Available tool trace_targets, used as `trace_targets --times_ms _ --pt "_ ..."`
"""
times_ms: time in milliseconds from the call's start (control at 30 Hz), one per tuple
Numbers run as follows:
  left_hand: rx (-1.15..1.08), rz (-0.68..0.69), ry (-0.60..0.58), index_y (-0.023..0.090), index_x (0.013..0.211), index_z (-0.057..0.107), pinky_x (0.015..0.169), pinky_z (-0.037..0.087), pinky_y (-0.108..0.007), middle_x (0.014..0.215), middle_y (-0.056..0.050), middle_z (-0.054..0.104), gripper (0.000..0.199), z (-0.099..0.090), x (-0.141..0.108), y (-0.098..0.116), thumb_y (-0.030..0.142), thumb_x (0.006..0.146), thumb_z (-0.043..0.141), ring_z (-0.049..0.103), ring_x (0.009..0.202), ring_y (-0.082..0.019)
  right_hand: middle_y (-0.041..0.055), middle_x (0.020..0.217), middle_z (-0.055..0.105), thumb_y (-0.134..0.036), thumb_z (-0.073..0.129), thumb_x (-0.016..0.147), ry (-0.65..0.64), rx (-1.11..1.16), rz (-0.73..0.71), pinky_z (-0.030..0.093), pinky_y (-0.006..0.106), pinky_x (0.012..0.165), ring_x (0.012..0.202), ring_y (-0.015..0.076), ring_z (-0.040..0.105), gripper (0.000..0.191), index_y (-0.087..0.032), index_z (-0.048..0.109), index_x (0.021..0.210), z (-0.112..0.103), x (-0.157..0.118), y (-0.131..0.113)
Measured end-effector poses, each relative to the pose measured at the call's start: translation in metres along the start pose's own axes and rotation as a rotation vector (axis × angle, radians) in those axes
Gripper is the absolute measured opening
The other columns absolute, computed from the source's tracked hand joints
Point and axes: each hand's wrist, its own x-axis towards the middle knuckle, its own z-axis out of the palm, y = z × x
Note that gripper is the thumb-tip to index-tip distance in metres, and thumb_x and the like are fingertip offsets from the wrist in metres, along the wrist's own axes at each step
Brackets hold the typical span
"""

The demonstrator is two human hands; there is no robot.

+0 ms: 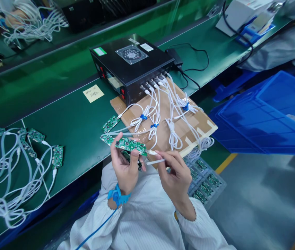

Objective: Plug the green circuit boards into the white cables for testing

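Note:
My left hand (126, 166) is closed around a green circuit board (131, 146), thumb on its lower edge; part of another board shows beneath it in the palm. At the board's right end sits a white cable plug (151, 152), pinched in the fingers of my right hand (174, 172). The plug touches the board's end; how deep it sits I cannot tell. A short pale strip (155, 161) sticks out from the right fingers. Just beyond my left hand, another circuit board (111, 123) lies on the bench with a white cable plugged in.
A black box with a fan (131, 53) stands on the bench, white cables running from its front over a cardboard sheet (160, 114). More cabled boards (58, 156) lie at left. A tray of boards (207, 184) and a blue crate (264, 118) are at right.

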Motion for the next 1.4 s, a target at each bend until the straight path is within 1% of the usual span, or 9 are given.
trace_targets --times_ms 167,333,567,733,833,1033,1167,1300,1400 --pt "0.004 0.025 -0.013 0.031 0.151 0.040 0.046 0.051 -0.020 0.113 -0.008 0.069 0.073 0.000 0.001 -0.001 0.050 0.089 0.074 0.055 0.048 -0.006 0.0022 0.083 0.069 -0.006 0.066 0.092 0.015 -0.003 -0.054 0.052 0.022 0.053 0.064 0.0105 0.061 0.021 -0.021 0.075 0.104 0.002 -0.002 0.002" --pt "-0.004 -0.034 -0.017 0.036 0.154 0.037 0.046 0.051 -0.020 0.114 -0.006 0.068 0.078 0.001 0.003 -0.001 0.051 0.088 0.075 0.058 0.051 -0.008 0.0022 0.083 0.070 -0.006 0.067 0.092 0.046 -0.017 -0.078 0.053 0.023 0.053 0.063 0.0115 0.062 0.022 -0.022 0.074 0.105 0.005 -0.003 0.002" --pt "0.001 -0.062 -0.019 0.037 0.157 0.031 0.047 0.052 -0.021 0.119 -0.010 0.067 0.086 0.003 0.006 0.000 0.052 0.086 0.077 0.065 0.062 -0.013 0.0025 0.082 0.070 -0.005 0.066 0.093 0.063 -0.010 -0.069 0.053 0.023 0.054 0.064 0.0117 0.063 0.023 -0.022 0.075 0.107 0.009 -0.004 0.004" --pt "-0.027 -0.047 -0.046 0.037 0.157 0.030 0.048 0.053 -0.022 0.117 -0.009 0.068 0.084 0.002 0.008 -0.001 0.051 0.088 0.075 0.065 0.061 -0.013 0.0021 0.090 0.067 -0.008 0.063 0.096 -0.015 0.206 0.098 0.050 0.019 0.044 0.053 0.0066 0.062 0.023 -0.022 0.075 0.110 0.008 -0.005 0.009" --pt "-0.013 -0.019 -0.040 0.035 0.156 0.033 0.049 0.054 -0.024 0.117 -0.010 0.069 0.085 0.002 0.008 -0.002 0.051 0.085 0.078 0.063 0.059 -0.012 0.0027 0.092 0.069 -0.010 0.059 0.099 -0.081 0.320 0.156 0.050 0.018 0.042 0.050 0.0067 0.064 0.027 -0.023 0.074 0.117 0.005 -0.005 0.011" --pt "-0.008 -0.044 -0.095 0.033 0.157 0.031 0.047 0.052 -0.023 0.114 -0.010 0.071 0.088 0.003 0.005 -0.002 0.052 0.085 0.078 0.061 0.054 -0.011 0.0015 0.090 0.073 -0.008 0.062 0.097 -0.022 0.362 0.166 0.053 0.019 0.045 0.050 0.0071 0.065 0.030 -0.026 0.076 0.117 0.003 -0.009 0.011" --pt "0.004 0.028 -0.154 0.031 0.150 0.039 0.043 0.048 -0.018 0.111 -0.008 0.070 0.072 0.001 0.007 -0.005 0.048 0.090 0.074 0.058 0.051 -0.007 0.0014 0.087 0.073 -0.009 0.063 0.097 -0.029 0.396 0.195 0.052 0.019 0.043 0.047 0.0061 0.062 0.030 -0.026 0.078 0.116 0.008 -0.014 0.013" --pt "0.039 0.153 -0.245 0.029 0.142 0.048 0.043 0.049 -0.016 0.109 -0.006 0.069 0.060 -0.001 0.014 -0.009 0.044 0.090 0.075 0.060 0.051 -0.006 0.0025 0.083 0.071 -0.020 0.064 0.098 -0.078 0.531 0.381 0.046 0.017 0.033 0.048 0.0096 0.065 0.019 -0.023 0.078 0.111 0.013 -0.019 0.010" --pt "0.033 0.124 -0.317 0.030 0.138 0.051 0.041 0.050 -0.016 0.109 -0.005 0.067 0.053 -0.001 0.019 -0.004 0.038 0.092 0.075 0.061 0.053 -0.006 0.0042 0.089 0.073 -0.032 0.067 0.097 -0.149 0.616 0.580 0.045 0.018 0.027 0.047 0.0116 0.066 0.024 -0.023 0.074 0.118 0.002 -0.020 0.005"
